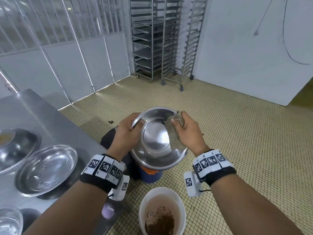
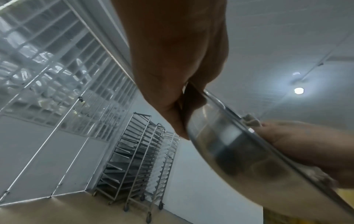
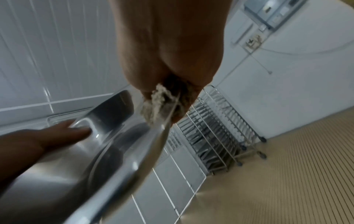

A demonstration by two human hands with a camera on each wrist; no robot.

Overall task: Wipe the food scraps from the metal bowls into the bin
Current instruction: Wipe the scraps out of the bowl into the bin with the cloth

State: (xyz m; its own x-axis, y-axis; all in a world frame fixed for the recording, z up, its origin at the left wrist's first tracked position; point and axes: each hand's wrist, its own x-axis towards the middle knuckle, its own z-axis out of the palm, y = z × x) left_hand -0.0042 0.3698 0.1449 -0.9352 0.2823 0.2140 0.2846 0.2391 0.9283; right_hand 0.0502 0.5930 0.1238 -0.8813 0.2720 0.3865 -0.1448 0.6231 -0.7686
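Left hand (image 1: 127,134) grips bowl (image 1: 157,141) rim; right hand (image 1: 187,133) pinches cloth (image 1: 174,133)

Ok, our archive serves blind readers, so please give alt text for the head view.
Left hand grips a tilted metal bowl by its rim while the right hand presses a cloth inside it, above a blue bin. More bowls sit on the steel counter.

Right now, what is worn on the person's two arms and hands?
Both hands are bare, without gloves or sleeves. The left wrist and the right wrist each carry a black band covered with white square tiles printed with black coded markers. A white camera box with one more marker hangs under each band, with a thin black cable.
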